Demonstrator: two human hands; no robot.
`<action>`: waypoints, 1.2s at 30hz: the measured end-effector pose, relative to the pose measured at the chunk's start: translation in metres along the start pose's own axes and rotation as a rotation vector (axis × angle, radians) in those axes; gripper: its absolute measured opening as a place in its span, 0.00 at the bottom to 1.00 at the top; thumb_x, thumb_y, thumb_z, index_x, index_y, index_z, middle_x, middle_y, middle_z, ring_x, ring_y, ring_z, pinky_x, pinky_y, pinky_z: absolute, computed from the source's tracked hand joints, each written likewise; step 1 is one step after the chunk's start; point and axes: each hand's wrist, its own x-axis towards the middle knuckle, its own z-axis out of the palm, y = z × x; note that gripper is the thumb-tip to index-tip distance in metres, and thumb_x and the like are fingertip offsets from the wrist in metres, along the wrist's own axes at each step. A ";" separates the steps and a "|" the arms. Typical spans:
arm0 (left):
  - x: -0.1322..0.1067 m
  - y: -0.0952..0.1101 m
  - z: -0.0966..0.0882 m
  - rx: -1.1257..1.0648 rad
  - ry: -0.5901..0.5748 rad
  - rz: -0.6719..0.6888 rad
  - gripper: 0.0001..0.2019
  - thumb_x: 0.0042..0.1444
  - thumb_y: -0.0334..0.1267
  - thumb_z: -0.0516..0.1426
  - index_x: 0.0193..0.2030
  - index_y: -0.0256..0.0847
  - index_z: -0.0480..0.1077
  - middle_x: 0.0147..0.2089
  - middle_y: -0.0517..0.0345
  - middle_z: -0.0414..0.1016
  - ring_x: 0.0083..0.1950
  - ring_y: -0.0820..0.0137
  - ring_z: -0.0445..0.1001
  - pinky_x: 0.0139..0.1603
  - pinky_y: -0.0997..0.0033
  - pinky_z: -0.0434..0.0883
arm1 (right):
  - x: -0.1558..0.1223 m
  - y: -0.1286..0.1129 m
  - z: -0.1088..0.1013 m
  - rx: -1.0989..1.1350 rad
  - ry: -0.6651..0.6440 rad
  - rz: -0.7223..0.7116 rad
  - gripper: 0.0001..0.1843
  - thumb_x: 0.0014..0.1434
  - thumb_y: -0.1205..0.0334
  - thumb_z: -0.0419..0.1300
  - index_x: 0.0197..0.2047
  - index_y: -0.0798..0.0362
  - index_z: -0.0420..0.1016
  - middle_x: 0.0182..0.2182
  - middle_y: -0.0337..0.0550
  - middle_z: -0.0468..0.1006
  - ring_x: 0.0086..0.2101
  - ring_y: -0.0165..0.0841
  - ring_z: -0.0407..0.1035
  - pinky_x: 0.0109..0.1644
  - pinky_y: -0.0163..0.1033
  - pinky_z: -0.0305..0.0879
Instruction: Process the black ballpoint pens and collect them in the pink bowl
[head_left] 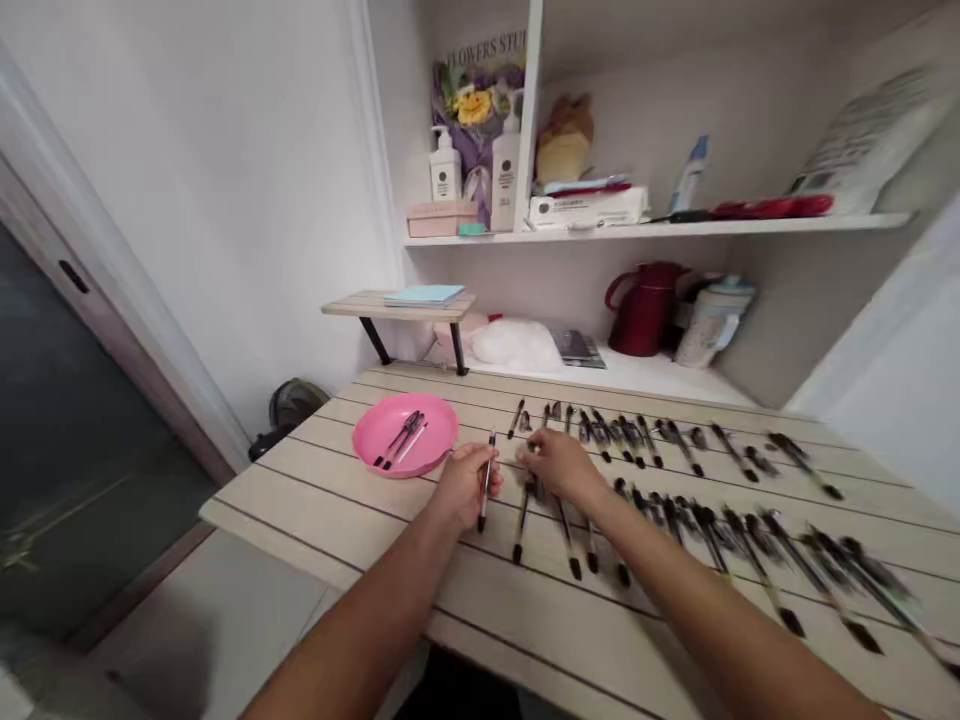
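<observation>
My left hand [469, 485] is closed round a slim pen [487, 490], held nearly upright with its pale, bare tip upward and its dark end near the tabletop. Close by on the right, my right hand [562, 462] is pinched at the fingertips on a small dark piece that looks like a pen cap [531, 446]. Under and beside that hand lie uncapped pens, one of them a dark-ended pen [520, 525]. A loose cap [526, 422] rests just beyond the fingers. To the left, a pink dish [364, 425] holds several pens [401, 440].
Two rows of pens and caps run rightward across the slatted table [300, 500], blurred at the far right. Behind stand a small raised shelf [352, 305] with blue paper, a red jug [646, 310] and a tumbler [712, 322]. Bottles and packets fill the upper shelf [675, 230].
</observation>
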 end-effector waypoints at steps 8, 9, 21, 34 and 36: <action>0.004 -0.003 -0.003 -0.001 0.009 -0.012 0.15 0.42 0.40 0.61 0.37 0.37 0.66 0.21 0.65 0.65 0.18 0.80 0.64 0.18 0.80 0.56 | 0.005 -0.024 0.023 -0.023 0.006 0.034 0.13 0.48 0.61 0.58 0.35 0.59 0.75 0.37 0.61 0.77 0.40 0.45 0.70 0.39 0.41 0.60; 0.004 -0.003 -0.003 0.007 0.010 -0.016 0.16 0.42 0.40 0.61 0.37 0.37 0.66 0.22 0.65 0.65 0.18 0.80 0.64 0.18 0.81 0.56 | 0.007 -0.022 0.022 -0.003 0.013 0.040 0.12 0.49 0.61 0.57 0.35 0.59 0.75 0.37 0.61 0.77 0.40 0.45 0.70 0.39 0.41 0.60; -0.005 -0.005 0.005 0.119 -0.126 -0.046 0.15 0.42 0.42 0.60 0.35 0.38 0.63 0.24 0.64 0.68 0.17 0.79 0.64 0.16 0.79 0.52 | -0.016 -0.010 0.010 1.151 0.011 0.112 0.20 0.48 0.43 0.56 0.26 0.54 0.67 0.20 0.37 0.70 0.15 0.22 0.53 0.18 0.31 0.46; -0.009 -0.003 0.007 0.178 -0.184 -0.062 0.12 0.44 0.42 0.59 0.32 0.37 0.65 0.22 0.63 0.68 0.15 0.80 0.62 0.14 0.80 0.50 | -0.020 -0.011 0.009 1.229 -0.064 0.073 0.18 0.42 0.47 0.62 0.26 0.54 0.68 0.17 0.34 0.69 0.16 0.23 0.54 0.19 0.31 0.45; -0.009 -0.003 0.007 0.180 -0.190 -0.063 0.12 0.44 0.42 0.59 0.31 0.37 0.64 0.22 0.63 0.68 0.15 0.80 0.62 0.14 0.80 0.50 | -0.020 -0.011 0.010 1.198 -0.054 0.085 0.18 0.42 0.48 0.63 0.23 0.54 0.66 0.15 0.33 0.66 0.15 0.22 0.53 0.19 0.30 0.45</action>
